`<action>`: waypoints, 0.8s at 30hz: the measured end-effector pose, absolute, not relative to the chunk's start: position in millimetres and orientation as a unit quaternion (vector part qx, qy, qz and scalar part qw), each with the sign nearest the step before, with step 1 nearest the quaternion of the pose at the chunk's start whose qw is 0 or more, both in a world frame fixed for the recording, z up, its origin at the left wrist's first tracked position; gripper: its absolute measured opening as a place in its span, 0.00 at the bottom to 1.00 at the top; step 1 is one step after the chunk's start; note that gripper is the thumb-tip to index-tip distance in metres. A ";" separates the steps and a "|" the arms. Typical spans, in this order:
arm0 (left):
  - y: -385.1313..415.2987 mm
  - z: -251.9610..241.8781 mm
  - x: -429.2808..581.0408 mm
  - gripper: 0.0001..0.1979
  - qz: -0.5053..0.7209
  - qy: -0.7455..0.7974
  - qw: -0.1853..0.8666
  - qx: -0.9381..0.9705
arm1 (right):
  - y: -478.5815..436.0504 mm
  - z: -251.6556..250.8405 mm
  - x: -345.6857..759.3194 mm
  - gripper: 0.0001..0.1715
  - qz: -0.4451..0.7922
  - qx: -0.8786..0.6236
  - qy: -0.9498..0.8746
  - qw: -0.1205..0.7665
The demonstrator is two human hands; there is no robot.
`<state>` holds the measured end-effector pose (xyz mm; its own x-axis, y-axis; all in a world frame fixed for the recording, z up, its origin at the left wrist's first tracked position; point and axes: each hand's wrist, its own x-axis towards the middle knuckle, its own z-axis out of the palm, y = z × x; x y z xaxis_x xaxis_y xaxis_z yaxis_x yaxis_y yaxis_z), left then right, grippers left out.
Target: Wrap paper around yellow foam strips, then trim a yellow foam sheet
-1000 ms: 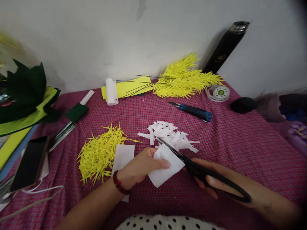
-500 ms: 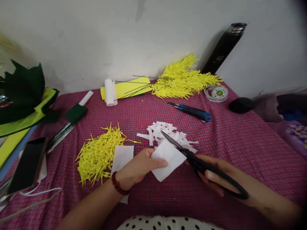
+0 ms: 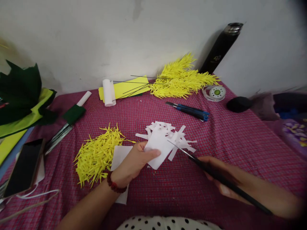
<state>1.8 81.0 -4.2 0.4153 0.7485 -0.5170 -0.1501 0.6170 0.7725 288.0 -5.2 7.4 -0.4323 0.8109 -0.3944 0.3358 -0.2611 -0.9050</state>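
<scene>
My left hand [image 3: 135,159] pinches a small white paper sheet [image 3: 158,150] above the red checked cloth [image 3: 240,140]. My right hand [image 3: 227,179] grips black scissors [image 3: 216,174], their blades closed and the tip just right of the sheet's edge. A freshly cut white strip [image 3: 174,153] hangs beside the sheet. Behind it lies a pile of white paper strips [image 3: 165,132]. Another white sheet [image 3: 120,156] lies under my left wrist, next to a heap of yellow cut strips [image 3: 98,153].
At the back lie yellow fringed stems [image 3: 182,80] with thin wires, a white roll [image 3: 108,92], yellow paper, a blue utility knife [image 3: 189,111], a tape spool [image 3: 214,92] and a black flask [image 3: 219,48]. A phone [image 3: 22,167], green felt and wires sit at the left.
The scissors closed through the sheet and drew back to the right, leaving a cut strip. My left hand carried the sheet slightly left and away from me.
</scene>
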 end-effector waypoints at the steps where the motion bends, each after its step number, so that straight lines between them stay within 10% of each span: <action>1: 80.5 -3.4 2.4 0.17 0.284 0.458 0.776 0.327 | -4.2 6.8 286.9 0.37 0.630 -0.491 -0.573 0.181; 24: 79.3 -2.2 4.7 0.16 0.273 0.460 0.786 0.310 | 11.5 12.7 263.0 0.32 0.709 -0.459 -0.497 0.200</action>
<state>4.7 79.3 -2.2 0.4276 0.7146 -0.5535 -0.1439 0.6584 0.7388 263.0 11.5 12.7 -0.4991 0.7395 -0.4518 0.1734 -0.4256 -0.8881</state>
